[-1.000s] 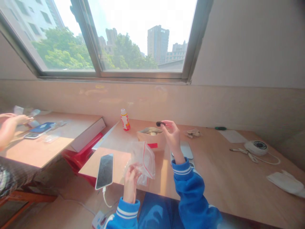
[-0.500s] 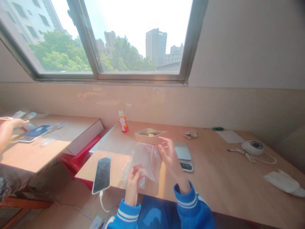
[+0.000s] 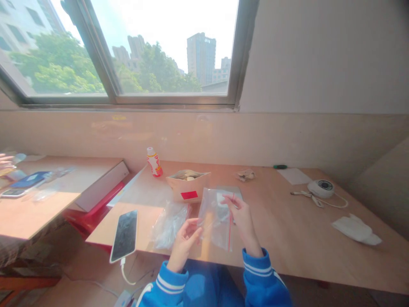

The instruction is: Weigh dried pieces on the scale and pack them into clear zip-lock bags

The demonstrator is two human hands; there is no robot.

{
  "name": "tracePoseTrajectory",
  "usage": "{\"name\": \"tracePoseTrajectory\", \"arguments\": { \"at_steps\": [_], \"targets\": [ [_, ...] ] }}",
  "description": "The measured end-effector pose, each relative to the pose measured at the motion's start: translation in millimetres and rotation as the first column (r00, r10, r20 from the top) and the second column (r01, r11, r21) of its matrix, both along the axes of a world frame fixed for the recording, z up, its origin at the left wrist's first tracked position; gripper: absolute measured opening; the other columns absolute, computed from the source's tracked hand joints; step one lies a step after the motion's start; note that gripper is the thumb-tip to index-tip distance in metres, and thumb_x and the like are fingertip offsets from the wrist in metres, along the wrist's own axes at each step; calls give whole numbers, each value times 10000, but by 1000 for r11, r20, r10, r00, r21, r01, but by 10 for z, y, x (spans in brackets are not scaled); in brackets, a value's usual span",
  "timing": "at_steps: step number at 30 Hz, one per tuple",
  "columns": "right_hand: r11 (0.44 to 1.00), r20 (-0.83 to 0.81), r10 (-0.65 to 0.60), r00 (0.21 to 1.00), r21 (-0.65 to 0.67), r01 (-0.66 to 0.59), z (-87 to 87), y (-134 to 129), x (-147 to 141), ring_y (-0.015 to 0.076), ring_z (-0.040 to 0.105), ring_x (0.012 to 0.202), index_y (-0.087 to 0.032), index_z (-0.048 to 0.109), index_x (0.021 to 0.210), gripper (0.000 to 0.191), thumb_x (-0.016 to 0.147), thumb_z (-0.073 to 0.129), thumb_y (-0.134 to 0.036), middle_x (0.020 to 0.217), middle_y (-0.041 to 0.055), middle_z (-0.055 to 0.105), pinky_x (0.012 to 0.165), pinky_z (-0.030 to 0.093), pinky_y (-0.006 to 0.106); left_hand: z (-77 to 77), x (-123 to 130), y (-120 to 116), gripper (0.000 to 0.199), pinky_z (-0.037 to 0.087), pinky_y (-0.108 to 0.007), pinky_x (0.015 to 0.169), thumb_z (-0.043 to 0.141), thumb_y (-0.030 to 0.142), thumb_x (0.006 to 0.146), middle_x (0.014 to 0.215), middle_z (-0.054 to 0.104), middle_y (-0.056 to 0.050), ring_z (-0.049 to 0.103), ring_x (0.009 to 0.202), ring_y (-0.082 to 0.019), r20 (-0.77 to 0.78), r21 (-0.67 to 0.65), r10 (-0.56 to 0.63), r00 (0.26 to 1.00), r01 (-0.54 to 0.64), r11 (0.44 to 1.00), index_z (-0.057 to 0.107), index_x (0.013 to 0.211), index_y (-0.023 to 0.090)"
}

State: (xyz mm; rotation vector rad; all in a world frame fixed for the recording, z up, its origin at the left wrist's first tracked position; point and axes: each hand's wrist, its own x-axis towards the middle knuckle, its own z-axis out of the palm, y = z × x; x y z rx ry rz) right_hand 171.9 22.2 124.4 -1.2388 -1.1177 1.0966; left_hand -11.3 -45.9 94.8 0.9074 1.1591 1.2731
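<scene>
A clear zip bag (image 3: 214,221) with a red strip along its right side hangs between my hands, over the table's front part. My right hand (image 3: 238,209) pinches the bag near the red strip. At its left edge, my left hand (image 3: 187,238) has its fingers closed on the plastic. More clear bags (image 3: 169,224) lie in a pile left of my hands. Behind them stands an open brown paper pouch (image 3: 188,186) with a red label and pale round pieces inside. A scale (image 3: 237,194) is partly hidden behind the held bag and my right hand.
A phone (image 3: 125,234) with a white cable lies at the left edge. A bottle (image 3: 154,162) stands at the back. Rightward are a small bag (image 3: 245,175), paper (image 3: 294,176), a white round device (image 3: 320,188) and a tissue (image 3: 356,229). Another person's hand (image 3: 5,160) shows far left.
One clear bag has moved right, away from the pile, and is now held between both hands. My right hand has closed on it. The view has shifted to the right.
</scene>
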Motion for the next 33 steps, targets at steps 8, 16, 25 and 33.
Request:
{"name": "tracePoseTrajectory", "arguments": {
  "at_steps": [8, 16, 25, 33],
  "targets": [
    [994, -39, 40, 998, -99, -44, -409, 172, 17, 124, 537, 404, -202, 632, 1066, 514, 689, 649, -551, 884, 59, 713, 307, 426, 250, -39, -123, 67, 489, 454, -225, 483, 796, 426, 539, 863, 685, -89, 621, 733, -192, -79, -94, 69, 995, -76, 993, 678, 927, 153],
    [927, 383, -300, 874, 333, 172, -728, 1138, 488, 259, 620, 994, -146, 681, 950, 336, 827, 435, -341, 1037, 142, 683, 864, 494, 441, 206, -971, -207, 504, 474, -255, 510, 800, 429, 503, 775, 686, -55, 606, 638, -176, -246, -169, 146, 958, -191, 967, 706, 930, 177],
    [962, 678, -269, 684, 218, 163, -927, 1841, 993, 345, 513, 1143, -129, 729, 733, 262, 679, 474, -136, 1165, 197, 619, 973, 376, 492, -113, -974, -119, 282, 460, -467, 865, 555, 215, 710, 949, 647, -132, 615, 926, -297, -725, 126, 458, 515, -554, 823, 655, 967, 161],
    [950, 701, -312, 642, 230, 211, -887, 1731, 1316, 307, 611, 978, -94, 690, 933, 380, 732, 376, -167, 986, 195, 681, 869, 457, 470, -80, -757, -14, 337, 364, -419, 998, 422, 164, 799, 1097, 620, -94, 541, 1088, -269, -806, 396, 449, 386, -213, 893, 650, 1034, 240]
  ]
}}
